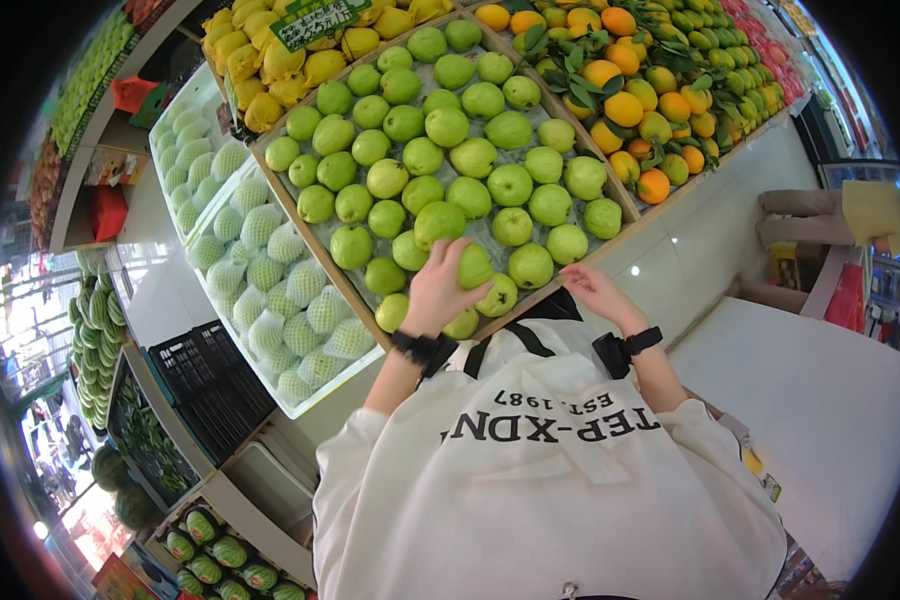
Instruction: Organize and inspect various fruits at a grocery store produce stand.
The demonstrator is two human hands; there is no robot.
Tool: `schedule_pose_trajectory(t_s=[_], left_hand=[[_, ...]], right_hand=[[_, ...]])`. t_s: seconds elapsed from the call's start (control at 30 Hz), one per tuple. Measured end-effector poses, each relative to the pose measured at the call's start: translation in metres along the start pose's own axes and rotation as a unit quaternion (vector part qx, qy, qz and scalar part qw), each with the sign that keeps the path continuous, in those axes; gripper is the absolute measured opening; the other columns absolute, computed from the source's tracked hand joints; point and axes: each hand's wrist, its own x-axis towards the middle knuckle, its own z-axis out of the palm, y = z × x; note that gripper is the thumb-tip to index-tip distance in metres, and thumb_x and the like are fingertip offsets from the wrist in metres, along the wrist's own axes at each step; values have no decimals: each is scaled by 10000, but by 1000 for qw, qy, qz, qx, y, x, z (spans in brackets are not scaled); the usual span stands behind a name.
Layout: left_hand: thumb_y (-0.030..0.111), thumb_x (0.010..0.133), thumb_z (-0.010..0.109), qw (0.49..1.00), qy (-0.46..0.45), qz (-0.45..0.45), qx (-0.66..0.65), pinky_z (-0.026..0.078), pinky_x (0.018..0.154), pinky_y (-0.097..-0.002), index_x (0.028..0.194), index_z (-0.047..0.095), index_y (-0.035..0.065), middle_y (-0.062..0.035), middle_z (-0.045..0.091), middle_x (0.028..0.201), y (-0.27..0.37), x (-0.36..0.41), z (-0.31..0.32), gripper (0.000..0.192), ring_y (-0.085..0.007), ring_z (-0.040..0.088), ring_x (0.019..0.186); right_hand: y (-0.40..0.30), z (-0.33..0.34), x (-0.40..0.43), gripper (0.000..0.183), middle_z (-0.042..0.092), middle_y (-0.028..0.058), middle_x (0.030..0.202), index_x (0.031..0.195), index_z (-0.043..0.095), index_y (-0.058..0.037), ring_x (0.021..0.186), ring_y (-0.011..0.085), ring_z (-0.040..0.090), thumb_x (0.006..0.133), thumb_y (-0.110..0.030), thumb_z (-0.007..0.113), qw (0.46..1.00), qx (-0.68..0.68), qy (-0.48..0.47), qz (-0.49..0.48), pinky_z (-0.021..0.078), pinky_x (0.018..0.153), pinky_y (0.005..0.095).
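Note:
My left hand (439,289) is closed around a green guava (474,266) near the front corner of a wooden-edged display bin (511,309). Another guava (440,223) lies just beyond its fingertips. Many more green guavas fill the bin, some with gaps of grey liner between them. At the bin's front edge, to the right, my right hand (598,294) holds nothing; its fingers are bent and slightly apart, close to the wooden rim. A dark band with a black device sits on each wrist.
Net-wrapped pale fruits (266,330) lie in white foam boxes on the left. Beyond the guavas are yellow wrapped fruits (285,60) with a written price sign (319,21). Leafy oranges (624,109) adjoin at right. A white table (787,397) and another person (802,214) are farther right.

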Motion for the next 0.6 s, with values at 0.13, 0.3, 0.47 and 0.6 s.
schedule_pose_trajectory(t_s=[0.13, 0.3, 0.47, 0.6], left_hand=[[343, 648, 739, 988, -66, 64, 120, 508, 719, -395, 1196, 485, 117, -137, 488, 1086, 10, 37, 33, 645, -316, 580, 923], [329, 622, 749, 963, -99, 93, 231, 511, 652, -394, 1193, 476, 109, -138, 478, 1033, 6, 51, 63, 670, -306, 561, 857], [336, 620, 758, 964, -95, 75, 239, 484, 722, -383, 1201, 456, 85, -124, 483, 1044, 2, 51, 73, 701, -294, 537, 885], [371, 654, 744, 957, -65, 143, 246, 426, 789, -383, 1264, 438, 113, -122, 475, 1112, -10, 44, 68, 730, -289, 495, 947]], right_hand=[[7, 7, -11, 258, 561, 4, 809, 1101, 536, -17, 676, 85, 531, 883, -153, 552, 1000, 19, 4, 7, 452, 627, 235], [24, 7, -30, 279, 565, 13, 910, 1150, 541, -55, 734, 79, 522, 886, -141, 564, 997, 49, 1, 57, 459, 688, 234], [22, 7, -34, 266, 564, 13, 892, 1140, 544, -52, 738, 85, 525, 884, -126, 556, 996, 63, 1, 68, 463, 686, 237], [12, 6, -20, 267, 576, 11, 807, 1115, 544, -20, 691, 91, 537, 872, -130, 560, 997, 53, -5, 48, 455, 639, 232]])
